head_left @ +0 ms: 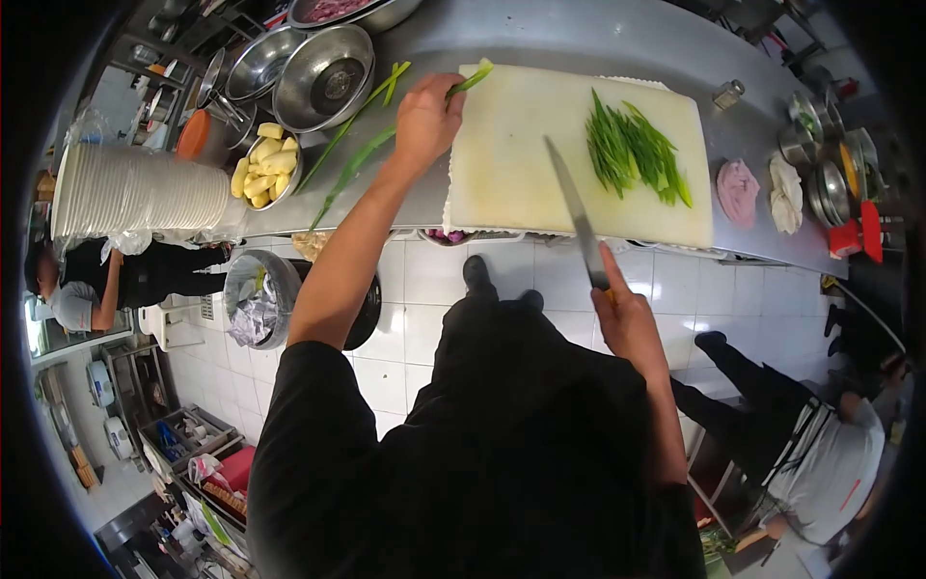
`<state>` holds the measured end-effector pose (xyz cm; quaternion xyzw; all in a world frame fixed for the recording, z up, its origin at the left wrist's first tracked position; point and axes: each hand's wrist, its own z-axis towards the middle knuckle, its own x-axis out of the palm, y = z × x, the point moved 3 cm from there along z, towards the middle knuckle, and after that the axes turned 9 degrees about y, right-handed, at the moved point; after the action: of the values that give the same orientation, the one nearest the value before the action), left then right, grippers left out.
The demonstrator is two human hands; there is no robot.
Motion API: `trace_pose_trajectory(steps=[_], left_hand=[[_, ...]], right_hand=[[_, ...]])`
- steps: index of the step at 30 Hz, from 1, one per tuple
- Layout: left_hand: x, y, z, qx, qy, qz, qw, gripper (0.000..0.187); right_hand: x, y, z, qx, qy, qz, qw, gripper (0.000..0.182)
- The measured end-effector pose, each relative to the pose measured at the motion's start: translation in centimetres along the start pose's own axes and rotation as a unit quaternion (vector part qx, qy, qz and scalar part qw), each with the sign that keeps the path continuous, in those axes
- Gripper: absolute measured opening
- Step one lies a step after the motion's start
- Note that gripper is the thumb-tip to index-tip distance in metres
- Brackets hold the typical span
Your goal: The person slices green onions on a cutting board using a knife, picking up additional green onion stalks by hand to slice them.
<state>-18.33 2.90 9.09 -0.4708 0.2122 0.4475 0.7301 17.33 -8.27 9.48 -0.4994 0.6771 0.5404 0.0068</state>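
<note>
My left hand (429, 118) is closed around a green onion (471, 79) at the left edge of the white cutting board (521, 164). Its pale end pokes out over the board, and long green leaves trail back across the steel counter. In my right hand (625, 323) is a kitchen knife (577, 210), held by its yellowish handle, the blade pointing forward over the board's near edge. A pile of green onion pieces (632, 150), cut into long slivers, lies on the right part of the board, apart from the blade.
Left of the board stand metal bowls (323, 79), a bowl of peeled yellow pieces (265, 169) and plastic-wrapped stacked containers (145, 193). A pink cloth (738, 193) and a small shaker (728, 94) sit to the right. Below is a lined bin (258, 299). Other people stand at both sides.
</note>
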Motion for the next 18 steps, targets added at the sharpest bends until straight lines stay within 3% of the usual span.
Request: trace_pose_trajectory(steps=[4,11,14,18], left_hand=[[-0.2,-4.7,1.2,0.049,0.004,-0.016,0.999,0.018],[6.4,-6.2,-3.9,0.227,0.056,0.033,0.972,0.020],[8.1,-7.0,-6.5,0.179,0.119,0.027,0.976,0.022],[7.7,-7.7,-8.4,0.146,0.089,-0.018,0.985,0.022]], right_hand=[[0.9,0.5,1.1,-0.001,0.047,-0.003,0.999,0.068],[-1.1,-2.6,1.9,0.029,-0.031,-0.028,0.999,0.067],[-1.8,-2.8,1.3,0.032,-0.048,-0.072,0.996,0.066],[-1.7,-1.6,-0.5,0.015,-0.038,-0.093,0.995,0.067]])
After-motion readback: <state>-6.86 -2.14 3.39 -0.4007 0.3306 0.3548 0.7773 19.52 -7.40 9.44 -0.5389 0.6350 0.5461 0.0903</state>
